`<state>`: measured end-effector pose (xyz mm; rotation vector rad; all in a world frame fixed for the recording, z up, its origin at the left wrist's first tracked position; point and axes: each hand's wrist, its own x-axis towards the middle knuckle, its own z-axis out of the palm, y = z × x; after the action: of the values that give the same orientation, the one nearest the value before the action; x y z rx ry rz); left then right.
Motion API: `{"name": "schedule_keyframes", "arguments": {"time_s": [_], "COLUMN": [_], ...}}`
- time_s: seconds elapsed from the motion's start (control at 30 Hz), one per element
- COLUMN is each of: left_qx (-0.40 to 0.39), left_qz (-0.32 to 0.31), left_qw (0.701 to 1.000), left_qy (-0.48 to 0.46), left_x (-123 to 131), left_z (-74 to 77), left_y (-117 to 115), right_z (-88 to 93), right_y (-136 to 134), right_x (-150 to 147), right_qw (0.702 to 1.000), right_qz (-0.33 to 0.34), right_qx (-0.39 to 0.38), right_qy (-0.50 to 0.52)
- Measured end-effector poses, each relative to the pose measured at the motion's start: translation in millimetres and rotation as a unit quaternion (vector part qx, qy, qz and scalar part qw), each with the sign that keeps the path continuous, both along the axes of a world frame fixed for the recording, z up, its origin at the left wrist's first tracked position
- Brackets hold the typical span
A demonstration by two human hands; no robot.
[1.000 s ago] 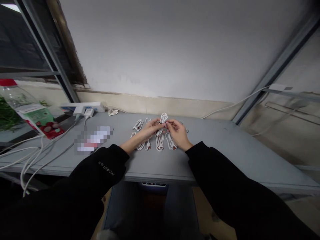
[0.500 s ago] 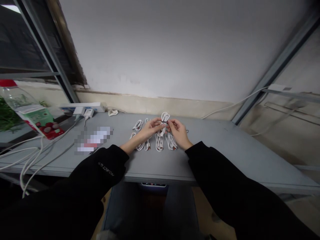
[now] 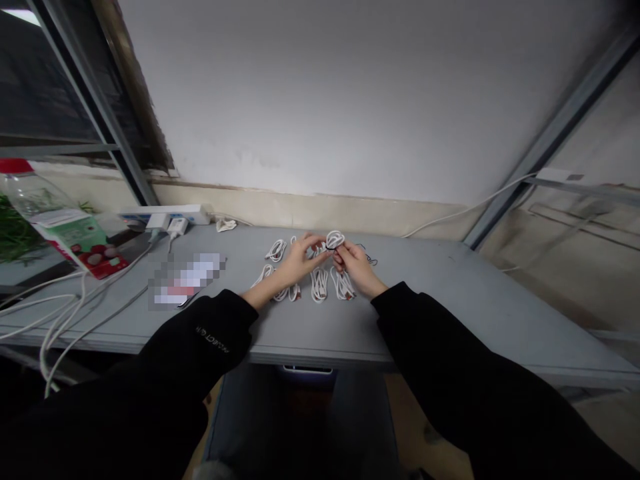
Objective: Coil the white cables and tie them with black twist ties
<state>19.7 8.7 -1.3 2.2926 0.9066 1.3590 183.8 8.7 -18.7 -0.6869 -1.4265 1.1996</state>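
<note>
My left hand [image 3: 299,260] and my right hand [image 3: 356,265] meet over the grey table [image 3: 450,300], both pinched on one coiled white cable [image 3: 334,239] held just above the surface. A thin dark tie seems to cross the coil between my fingers. Several other bundled white cables [image 3: 320,285] lie in rows on the table below and around my hands, one bundle [image 3: 275,251] to the left. Both arms are in black sleeves.
A white power strip [image 3: 165,216] with plugged chargers sits at the back left, loose white cords [image 3: 65,313] trailing off the left edge. A plastic bottle [image 3: 55,213] lies at far left. A blurred packet [image 3: 186,279] lies left of my hands. A wall stands behind.
The held coil has dropped lower and turned from upright to flatter, and my two hands have moved closer together and slightly farther from me.
</note>
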Motion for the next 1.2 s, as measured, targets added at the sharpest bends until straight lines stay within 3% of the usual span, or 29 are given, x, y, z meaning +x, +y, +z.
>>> {"name": "schedule_keyframes", "arguments": {"time_s": [0.1,0.5,0.7,0.83,0.97,1.2], "left_qx": [0.043,-0.088,-0.038,0.040,0.100,-0.011], "left_qz": [0.023,-0.037,-0.008,-0.022,0.023,-0.020], "left_qw": [0.997,0.994,0.997,0.999,0.994,1.000], "left_qy": [0.051,-0.048,-0.065,0.009,0.048,0.010], "left_x": [-2,2,4,3,1,0], "left_z": [0.8,8.6,2.3,4.4,3.0,2.9], "left_y": [-4,-16,-11,-9,-5,-11], "right_z": [3.7,9.7,11.5,12.3,10.6,10.5], "right_y": [-4,-10,-12,-13,-11,-6], "right_x": [0,1,1,2,5,6], "right_qw": [0.999,0.991,0.985,0.983,0.987,0.989], "right_qz": [0.027,0.058,0.084,0.085,0.080,0.042], "right_qx": [-0.036,-0.119,-0.151,-0.159,-0.138,-0.136], "right_qy": [0.013,0.026,0.023,0.020,0.025,0.035]}}
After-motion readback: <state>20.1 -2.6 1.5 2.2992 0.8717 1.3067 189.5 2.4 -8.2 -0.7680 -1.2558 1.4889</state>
